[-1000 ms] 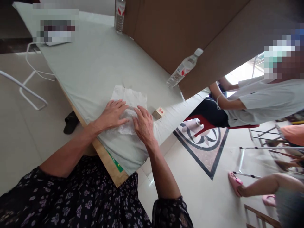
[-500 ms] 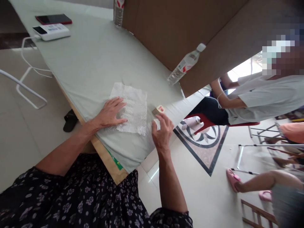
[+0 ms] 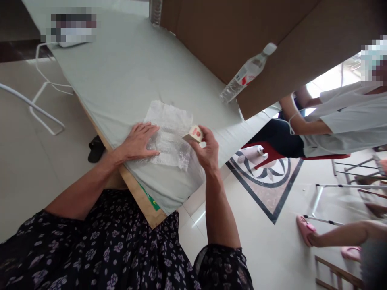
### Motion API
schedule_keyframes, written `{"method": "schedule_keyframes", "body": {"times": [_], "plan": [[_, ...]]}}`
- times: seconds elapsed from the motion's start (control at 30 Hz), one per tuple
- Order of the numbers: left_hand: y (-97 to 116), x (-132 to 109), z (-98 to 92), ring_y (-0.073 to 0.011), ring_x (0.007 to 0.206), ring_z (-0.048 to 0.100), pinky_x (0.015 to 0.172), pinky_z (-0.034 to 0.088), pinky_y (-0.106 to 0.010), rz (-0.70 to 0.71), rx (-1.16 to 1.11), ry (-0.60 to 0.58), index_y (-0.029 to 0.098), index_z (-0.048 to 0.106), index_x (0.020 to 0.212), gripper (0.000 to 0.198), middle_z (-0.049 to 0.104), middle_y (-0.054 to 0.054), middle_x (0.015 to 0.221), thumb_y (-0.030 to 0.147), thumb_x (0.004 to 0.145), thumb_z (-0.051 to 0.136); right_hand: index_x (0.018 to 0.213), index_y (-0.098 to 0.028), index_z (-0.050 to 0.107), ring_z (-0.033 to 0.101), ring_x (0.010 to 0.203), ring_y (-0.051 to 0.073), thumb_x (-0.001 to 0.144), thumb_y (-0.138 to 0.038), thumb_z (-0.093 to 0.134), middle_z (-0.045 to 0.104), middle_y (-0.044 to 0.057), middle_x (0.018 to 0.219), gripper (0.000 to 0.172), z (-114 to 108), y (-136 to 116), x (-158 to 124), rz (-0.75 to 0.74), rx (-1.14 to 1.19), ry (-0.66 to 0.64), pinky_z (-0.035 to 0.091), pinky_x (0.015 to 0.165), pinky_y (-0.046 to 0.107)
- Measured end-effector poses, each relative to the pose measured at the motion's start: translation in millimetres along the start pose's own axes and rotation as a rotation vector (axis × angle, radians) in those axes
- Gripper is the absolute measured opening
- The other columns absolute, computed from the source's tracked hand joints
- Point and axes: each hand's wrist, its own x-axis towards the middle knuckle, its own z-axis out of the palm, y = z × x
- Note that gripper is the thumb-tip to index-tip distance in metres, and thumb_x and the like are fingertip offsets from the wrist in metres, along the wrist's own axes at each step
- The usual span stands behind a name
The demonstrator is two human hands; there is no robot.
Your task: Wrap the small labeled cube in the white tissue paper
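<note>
A sheet of bubble wrap (image 3: 171, 139) lies flat near the corner of the cloth-covered table (image 3: 121, 72). My left hand (image 3: 139, 141) rests on its left part, fingers spread and thumb apart. In my right hand (image 3: 208, 149) is a small cream box (image 3: 194, 133) with a red print on one face, held tilted between thumb and fingers. The box is at the right edge of the bubble wrap; whether it touches the sheet I cannot tell.
A large cardboard panel (image 3: 217, 44) stands along the table's far side, with a clear plastic bottle (image 3: 248, 74) before it. A white device (image 3: 75, 38) sits at the far left. On the right a person in a white shirt (image 3: 347, 112) sits on a red stool (image 3: 281, 153).
My right hand has taken hold of the small box, lifted it from the table and brought it left to the bubble wrap. My left hand stays on the sheet. The view has shifted slightly.
</note>
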Motion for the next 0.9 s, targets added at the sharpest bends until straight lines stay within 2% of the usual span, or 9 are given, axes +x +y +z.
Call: {"method": "schedule_keyframes", "body": {"times": [0.13, 0.23, 0.3, 0.47, 0.73, 0.9], "plan": [[0.2, 0.4, 2.9, -0.0399, 0.157, 0.037, 0.13, 0.022, -0.058, 0.0, -0.009, 0.009, 0.019, 0.042, 0.159, 0.09, 0.048, -0.018, 0.165, 0.053, 0.082, 0.075, 0.136, -0.026, 0.065, 0.069, 0.125, 0.026, 0.085, -0.035, 0.075, 0.072, 0.008, 0.141, 0.053, 35.8, -19.9, 7.6, -0.092, 0.005, -0.222, 0.055, 0.105, 0.043], [-0.1, 0.7, 4.2, -0.0397, 0.158, 0.036, 0.131, 0.021, -0.058, -0.002, -0.007, -0.001, 0.019, 0.041, 0.16, 0.091, 0.047, -0.017, 0.166, 0.053, 0.082, 0.074, 0.136, -0.022, 0.066, 0.069, 0.128, 0.029, 0.084, -0.032, 0.076, 0.073, 0.01, 0.14, 0.055, 56.3, -14.5, 12.8, -0.113, -0.076, -0.324, 0.051, 0.112, 0.047], [-0.6, 0.9, 4.6, -0.0396, 0.158, 0.035, 0.131, 0.02, -0.057, 0.001, -0.005, -0.008, 0.018, 0.041, 0.16, 0.09, 0.046, -0.017, 0.166, 0.053, 0.083, 0.073, 0.137, -0.022, 0.066, 0.069, 0.128, 0.03, 0.083, -0.031, 0.078, 0.074, 0.01, 0.138, 0.056, 61.6, -9.5, 13.8, -0.115, -0.124, -0.359, 0.05, 0.114, 0.049], [-2.1, 1.4, 5.9, -0.0386, 0.159, 0.034, 0.132, 0.019, -0.055, 0.01, -0.001, -0.009, 0.017, 0.041, 0.16, 0.089, 0.046, -0.017, 0.167, 0.055, 0.085, 0.071, 0.139, -0.026, 0.065, 0.069, 0.128, 0.03, 0.087, -0.031, 0.076, 0.073, 0.009, 0.14, 0.054, 58.7, -8.1, 10.8, -0.124, -0.182, -0.36, 0.05, 0.114, 0.05], [-2.9, 2.6, 7.1, -0.0389, 0.159, 0.035, 0.132, 0.019, -0.055, 0.005, -0.015, 0.003, 0.017, 0.042, 0.159, 0.091, 0.046, -0.017, 0.167, 0.054, 0.083, 0.074, 0.141, -0.024, 0.063, 0.067, 0.126, 0.03, 0.089, -0.032, 0.075, 0.072, 0.01, 0.141, 0.054, 61.4, -6.3, 13.6, -0.156, -0.25, -0.374, 0.05, 0.112, 0.051], [-4.5, 1.8, 6.2, -0.0407, 0.157, 0.037, 0.132, 0.022, -0.058, 0.01, -0.075, 0.043, 0.014, 0.046, 0.157, 0.089, 0.048, -0.019, 0.165, 0.053, 0.082, 0.072, 0.151, -0.025, 0.054, 0.057, 0.14, 0.032, 0.095, -0.044, 0.069, 0.063, 0.014, 0.151, 0.061, 37.8, -23.6, -11.1, -0.254, -0.327, -0.221, 0.047, 0.113, 0.052]]}}
